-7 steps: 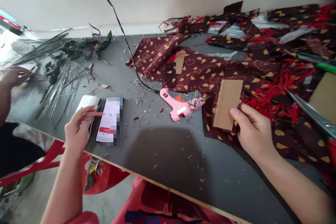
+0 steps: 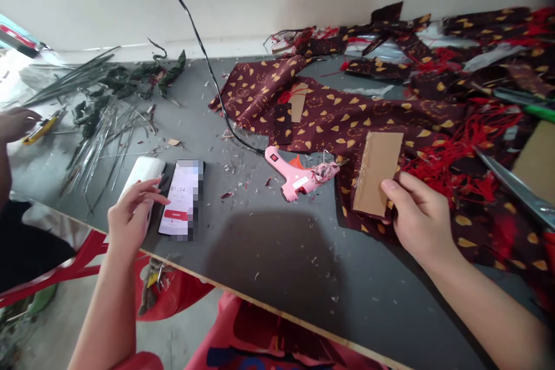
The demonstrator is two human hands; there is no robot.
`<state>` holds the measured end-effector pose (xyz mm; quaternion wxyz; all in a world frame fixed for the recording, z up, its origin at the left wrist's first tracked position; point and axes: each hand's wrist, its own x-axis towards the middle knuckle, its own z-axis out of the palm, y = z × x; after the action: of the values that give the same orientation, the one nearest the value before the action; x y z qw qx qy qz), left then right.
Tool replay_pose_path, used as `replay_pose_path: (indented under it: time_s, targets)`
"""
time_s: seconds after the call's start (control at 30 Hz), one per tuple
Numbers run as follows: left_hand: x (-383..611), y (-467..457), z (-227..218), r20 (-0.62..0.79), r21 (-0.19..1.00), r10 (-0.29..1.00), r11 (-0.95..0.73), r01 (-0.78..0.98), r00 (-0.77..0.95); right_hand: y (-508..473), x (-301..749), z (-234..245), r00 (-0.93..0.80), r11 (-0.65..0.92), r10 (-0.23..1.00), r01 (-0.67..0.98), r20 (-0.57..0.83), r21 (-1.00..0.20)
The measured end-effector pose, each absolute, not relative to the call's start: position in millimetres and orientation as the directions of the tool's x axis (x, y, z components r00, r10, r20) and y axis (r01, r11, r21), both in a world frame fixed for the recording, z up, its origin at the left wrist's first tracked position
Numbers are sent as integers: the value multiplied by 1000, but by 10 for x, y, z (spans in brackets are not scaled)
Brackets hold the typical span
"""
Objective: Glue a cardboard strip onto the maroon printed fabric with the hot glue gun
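Observation:
My right hand (image 2: 420, 214) grips a flat rectangular piece of cardboard (image 2: 377, 173) by its lower right edge, thumb on top. The cardboard is held over dark maroon cloth (image 2: 351, 115) printed with yellow leaf shapes. My left hand (image 2: 132, 214) holds nothing; its fingers are apart at the left edge of a smartphone (image 2: 177, 199), which shows a running timer. A white slab-shaped device (image 2: 145, 169) lies partly under that hand. Between my hands, a pink hot glue gun (image 2: 297, 176) rests on its side, nozzle toward the cardboard.
Red threads (image 2: 463, 156) and scissors (image 2: 511, 182) lie at right. Cloth strips (image 2: 381, 69) line the wall. Green stems (image 2: 73, 81) and clear sticks (image 2: 99, 150) lie at left, near another person's hand (image 2: 17, 121) and a yellow cutter (image 2: 41, 127). A black cord (image 2: 199, 40) crosses the table.
My left index finger has drawn back and down from the timer digits. The other person's hand has shifted left, uncovering more of the yellow cutter. My right hand keeps its grip.

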<state>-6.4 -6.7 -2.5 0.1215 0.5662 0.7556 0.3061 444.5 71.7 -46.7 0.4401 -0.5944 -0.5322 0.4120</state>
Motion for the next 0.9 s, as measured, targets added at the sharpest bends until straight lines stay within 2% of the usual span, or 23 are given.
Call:
replay_pose_path:
  time_s: [0.3, 0.37, 0.43, 0.5, 0.57, 0.63, 0.77, 0.9]
  targets:
    - [259, -5, 30, 167, 644, 923, 165, 747, -347, 713, 4423, -412, 57, -83, 996, 214, -72, -973]
    - [572, 93, 38, 181, 603, 951, 93, 793, -249, 718, 4414, -404, 65, -77, 996, 224, -63, -972]
    - [941, 234, 34, 160, 480, 985, -132, 867, 61, 724, 4409, -409, 81, -57, 996, 235, -39, -970]
    - [1286, 406, 23, 87, 321, 930, -366, 874, 357, 731, 4412, -429, 89, -32, 996, 224, -12, -974]
    - [1541, 586, 10, 39, 190, 882, -468, 863, 470, 737, 4422, -455, 97, -17, 995, 193, 2, -981]
    - [1695, 751, 1, 8, 122, 847, -528, 841, 531, 740, 4434, -478, 109, -16, 994, 161, 1, -987]
    - [1833, 983, -5, 28, 114, 788, -614, 781, 615, 743, 4446, -513, 142, -18, 990, 112, -2, -994]
    - [1844, 1096, -16, 30, 245, 760, -636, 732, 650, 754, 4448, -556, 213, 11, 977, 71, 26, -997]
